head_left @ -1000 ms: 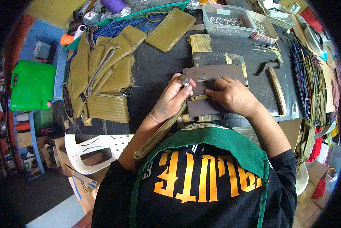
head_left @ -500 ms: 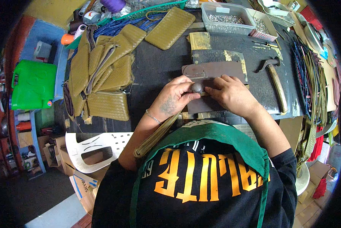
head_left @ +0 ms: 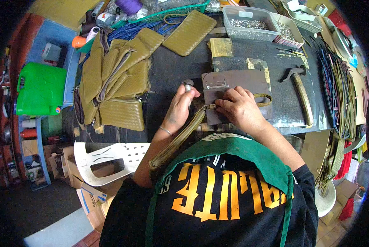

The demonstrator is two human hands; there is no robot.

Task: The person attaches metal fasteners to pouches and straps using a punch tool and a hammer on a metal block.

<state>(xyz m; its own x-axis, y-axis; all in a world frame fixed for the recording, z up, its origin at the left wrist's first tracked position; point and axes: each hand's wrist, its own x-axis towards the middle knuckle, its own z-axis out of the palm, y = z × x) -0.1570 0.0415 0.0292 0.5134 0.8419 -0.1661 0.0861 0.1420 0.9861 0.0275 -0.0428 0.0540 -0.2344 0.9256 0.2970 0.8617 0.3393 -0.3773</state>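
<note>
The left hand (head_left: 180, 108) pinched a small grey metal punch (head_left: 188, 85) upright, just left of the right hand's (head_left: 238, 108) flat fingers (head_left: 227, 99) pressing the olive woven strap's (head_left: 180, 138) end onto the dark plate (head_left: 233, 80).

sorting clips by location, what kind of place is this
Most likely a small bag-making workshop: a stack of olive woven pouches on the dark workbench, a hammer, and a clear tub of metal rivets.

Left hand (head_left: 179, 108) lifts what looks like a punch (head_left: 188, 85); right hand (head_left: 241, 108) pins strap (head_left: 180, 138).
</note>
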